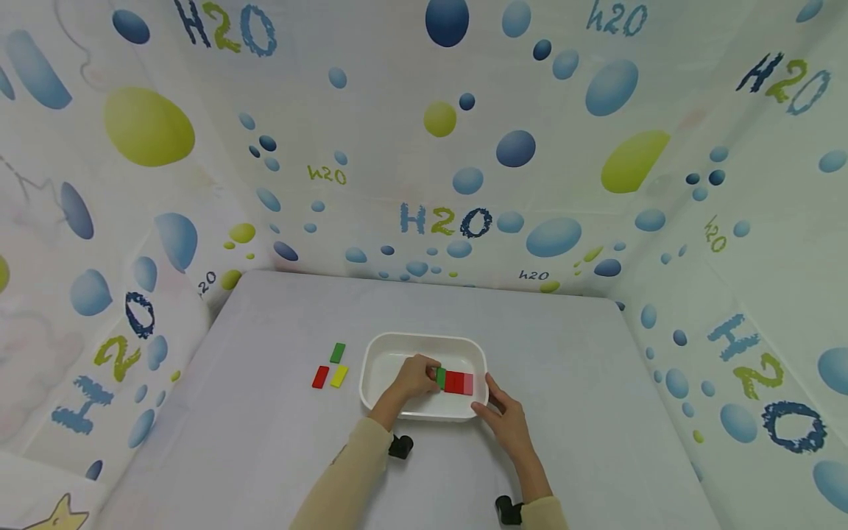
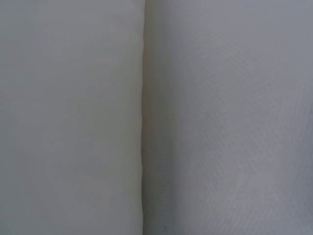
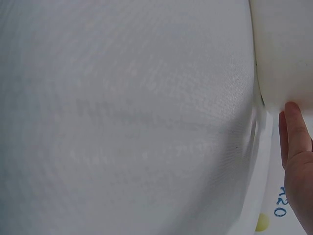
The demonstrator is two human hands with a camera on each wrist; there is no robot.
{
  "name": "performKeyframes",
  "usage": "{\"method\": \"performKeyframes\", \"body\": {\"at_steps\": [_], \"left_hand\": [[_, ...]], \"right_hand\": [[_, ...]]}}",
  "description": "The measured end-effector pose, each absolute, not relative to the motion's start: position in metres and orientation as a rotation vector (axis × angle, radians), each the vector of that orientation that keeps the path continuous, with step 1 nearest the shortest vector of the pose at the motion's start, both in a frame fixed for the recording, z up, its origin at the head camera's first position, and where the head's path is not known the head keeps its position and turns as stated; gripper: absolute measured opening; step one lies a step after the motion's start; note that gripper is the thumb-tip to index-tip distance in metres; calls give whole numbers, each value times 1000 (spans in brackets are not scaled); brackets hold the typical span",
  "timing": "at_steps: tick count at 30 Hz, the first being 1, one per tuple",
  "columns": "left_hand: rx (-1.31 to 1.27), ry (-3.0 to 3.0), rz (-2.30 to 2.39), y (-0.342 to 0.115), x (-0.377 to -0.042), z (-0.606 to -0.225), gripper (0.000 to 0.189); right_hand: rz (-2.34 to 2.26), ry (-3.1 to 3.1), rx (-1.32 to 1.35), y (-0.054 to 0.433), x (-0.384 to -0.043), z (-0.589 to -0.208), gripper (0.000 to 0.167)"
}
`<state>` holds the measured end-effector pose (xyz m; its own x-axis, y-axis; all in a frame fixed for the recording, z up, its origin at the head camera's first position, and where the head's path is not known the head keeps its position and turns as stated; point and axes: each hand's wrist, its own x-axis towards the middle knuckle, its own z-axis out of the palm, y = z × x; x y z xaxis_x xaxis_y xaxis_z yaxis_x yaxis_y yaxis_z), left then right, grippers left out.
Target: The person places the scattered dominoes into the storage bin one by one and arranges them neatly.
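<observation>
Toward the right end of the white, round-cornered tray (image 1: 384, 368), I hold a flat green rectangular block (image 1: 440, 378) against two flat red rectangular blocks (image 1: 453, 382) and a flat pink rectangular block (image 1: 468, 384), apparently to keep the row aligned. My left hand (image 1: 414, 377) pinches the green block at its left side, leaving the joining edge free. My right hand (image 1: 506, 421) grips the tray's near right corner, thumb over the rim, probably to prevent sliding. Left of the tray, three loose rectangles, green (image 1: 338, 352), red (image 1: 320, 377) and yellow (image 1: 339, 377), lie on the white counter (image 1: 232, 412), presumably for easy reach.
</observation>
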<state>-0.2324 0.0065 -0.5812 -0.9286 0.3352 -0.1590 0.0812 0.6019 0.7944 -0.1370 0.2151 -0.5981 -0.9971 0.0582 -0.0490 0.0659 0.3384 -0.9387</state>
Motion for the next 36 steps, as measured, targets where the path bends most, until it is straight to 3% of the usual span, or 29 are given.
{"method": "performKeyframes", "body": {"at_steps": [11, 16, 27, 36], "left_hand": [[321, 2545, 1213, 6, -232, -583, 50], [310, 2540, 1207, 6, -231, -583, 50], [313, 2567, 1193, 6, -232, -584, 60], [406, 2667, 1245, -4, -233, -580, 52]], "right_hand": [[-1783, 2586, 123, 207, -132, -579, 69], [-1795, 2580, 115, 213, -138, -598, 72], [-1804, 2588, 95, 212, -138, -596, 70], [-1813, 2574, 117, 213, -137, -595, 70]]}}
